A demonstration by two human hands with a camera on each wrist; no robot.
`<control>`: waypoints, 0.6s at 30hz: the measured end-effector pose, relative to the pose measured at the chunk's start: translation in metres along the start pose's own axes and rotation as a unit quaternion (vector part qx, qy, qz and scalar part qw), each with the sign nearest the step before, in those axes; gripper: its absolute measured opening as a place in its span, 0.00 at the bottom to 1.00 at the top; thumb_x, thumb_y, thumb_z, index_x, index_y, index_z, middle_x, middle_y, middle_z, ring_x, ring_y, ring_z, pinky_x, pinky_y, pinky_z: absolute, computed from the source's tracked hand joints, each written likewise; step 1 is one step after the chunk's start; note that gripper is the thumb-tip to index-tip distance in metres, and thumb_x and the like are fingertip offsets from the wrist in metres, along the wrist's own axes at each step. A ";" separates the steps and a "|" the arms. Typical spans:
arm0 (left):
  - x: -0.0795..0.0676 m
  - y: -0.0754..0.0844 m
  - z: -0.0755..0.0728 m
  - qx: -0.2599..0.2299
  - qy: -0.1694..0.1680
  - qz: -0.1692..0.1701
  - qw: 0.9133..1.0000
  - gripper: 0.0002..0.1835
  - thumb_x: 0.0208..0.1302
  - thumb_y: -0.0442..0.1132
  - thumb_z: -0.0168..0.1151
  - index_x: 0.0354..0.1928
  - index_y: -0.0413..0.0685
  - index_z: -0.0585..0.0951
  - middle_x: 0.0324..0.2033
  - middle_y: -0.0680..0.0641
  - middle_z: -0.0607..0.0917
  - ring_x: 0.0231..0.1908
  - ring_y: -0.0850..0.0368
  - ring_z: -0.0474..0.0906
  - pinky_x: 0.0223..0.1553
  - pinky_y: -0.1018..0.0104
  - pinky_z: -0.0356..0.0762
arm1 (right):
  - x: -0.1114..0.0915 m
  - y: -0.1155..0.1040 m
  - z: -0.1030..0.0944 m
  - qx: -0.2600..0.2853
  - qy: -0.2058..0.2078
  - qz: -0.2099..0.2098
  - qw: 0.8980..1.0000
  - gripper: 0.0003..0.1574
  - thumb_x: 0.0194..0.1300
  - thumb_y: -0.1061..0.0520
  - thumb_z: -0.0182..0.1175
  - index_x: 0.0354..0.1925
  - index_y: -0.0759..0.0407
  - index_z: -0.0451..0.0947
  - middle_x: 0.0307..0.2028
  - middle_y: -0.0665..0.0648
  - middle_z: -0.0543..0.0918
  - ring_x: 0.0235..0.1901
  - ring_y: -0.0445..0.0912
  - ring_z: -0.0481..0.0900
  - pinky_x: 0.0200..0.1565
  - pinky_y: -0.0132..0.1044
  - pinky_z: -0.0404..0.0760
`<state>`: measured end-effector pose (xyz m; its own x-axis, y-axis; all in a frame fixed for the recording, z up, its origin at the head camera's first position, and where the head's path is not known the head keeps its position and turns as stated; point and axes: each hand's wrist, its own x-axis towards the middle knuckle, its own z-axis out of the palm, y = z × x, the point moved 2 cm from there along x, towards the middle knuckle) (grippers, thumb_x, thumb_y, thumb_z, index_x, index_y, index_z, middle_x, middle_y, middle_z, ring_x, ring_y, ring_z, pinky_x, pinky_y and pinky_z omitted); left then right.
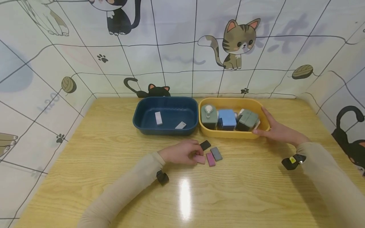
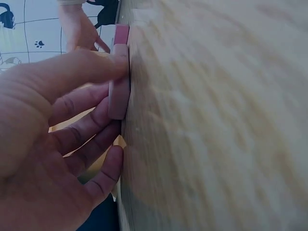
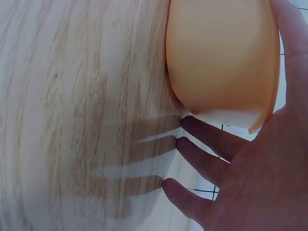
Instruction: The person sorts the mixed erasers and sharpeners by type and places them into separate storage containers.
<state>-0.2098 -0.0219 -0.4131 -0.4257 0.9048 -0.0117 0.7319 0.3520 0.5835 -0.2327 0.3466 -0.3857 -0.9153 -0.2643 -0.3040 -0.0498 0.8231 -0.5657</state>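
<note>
My left hand [image 1: 183,153] is low over the wooden table, pinching a light pink rectangular block [image 1: 199,159] between thumb and fingers. In the left wrist view that block [image 2: 119,98] stays right at the tabletop. Close beside it lie a darker pink block [image 1: 210,159], a grey block [image 1: 216,154] and a black block [image 1: 205,145]. My right hand [image 1: 278,130] rests against the right end of a yellow bin [image 1: 228,134], thumb at the front rim. In the right wrist view its other fingers [image 3: 202,161] are spread beside the bin wall.
A dark blue bin [image 1: 165,131] stands left of the yellow one, with two small white blocks [image 1: 158,118] inside. The yellow bin holds a grey-green pump bottle [image 1: 209,118], a blue box-shaped container [image 1: 227,118] and a grey-green container [image 1: 247,119]. A cat-patterned cloth [image 1: 176,60] hangs behind.
</note>
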 end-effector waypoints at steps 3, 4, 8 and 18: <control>0.001 0.002 -0.001 0.010 -0.001 -0.003 1.000 0.13 0.54 0.34 0.70 0.42 0.46 0.82 0.34 0.54 0.74 0.37 0.60 0.67 0.40 0.71 0.65 | 0.000 -0.001 0.000 0.001 -0.003 0.001 1.000 0.69 0.66 0.37 0.58 0.72 0.48 0.11 0.69 0.79 0.29 0.62 0.83 0.43 0.57 0.75 0.48; 0.001 0.003 -0.001 0.008 -0.001 -0.003 1.000 0.13 0.54 0.33 0.70 0.42 0.46 0.82 0.34 0.54 0.74 0.37 0.60 0.67 0.40 0.71 0.65 | 0.000 -0.001 0.000 0.002 -0.003 0.002 1.000 0.69 0.66 0.37 0.58 0.72 0.48 0.12 0.70 0.79 0.29 0.62 0.82 0.43 0.57 0.75 0.48; 0.000 0.003 -0.002 -0.005 -0.001 -0.003 1.000 0.12 0.56 0.34 0.69 0.43 0.47 0.81 0.34 0.53 0.75 0.37 0.59 0.68 0.41 0.71 0.66 | 0.000 -0.001 0.000 -0.007 -0.005 0.001 1.000 0.69 0.66 0.37 0.57 0.71 0.49 0.11 0.69 0.80 0.30 0.62 0.83 0.44 0.56 0.75 0.49; -0.004 0.002 -0.014 -0.040 0.012 -0.014 0.999 0.13 0.57 0.32 0.68 0.45 0.44 0.81 0.38 0.54 0.77 0.38 0.61 0.71 0.42 0.72 0.71 | 0.000 0.000 -0.001 -0.011 -0.009 0.004 1.000 0.68 0.67 0.36 0.55 0.71 0.49 0.11 0.69 0.80 0.30 0.61 0.83 0.45 0.56 0.76 0.50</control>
<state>-0.2146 -0.0281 -0.4007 -0.4589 0.8885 -0.0105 0.6751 0.3563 0.6460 -0.2334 0.3470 -0.3852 -0.9081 -0.2667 -0.3229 -0.0511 0.8358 -0.5466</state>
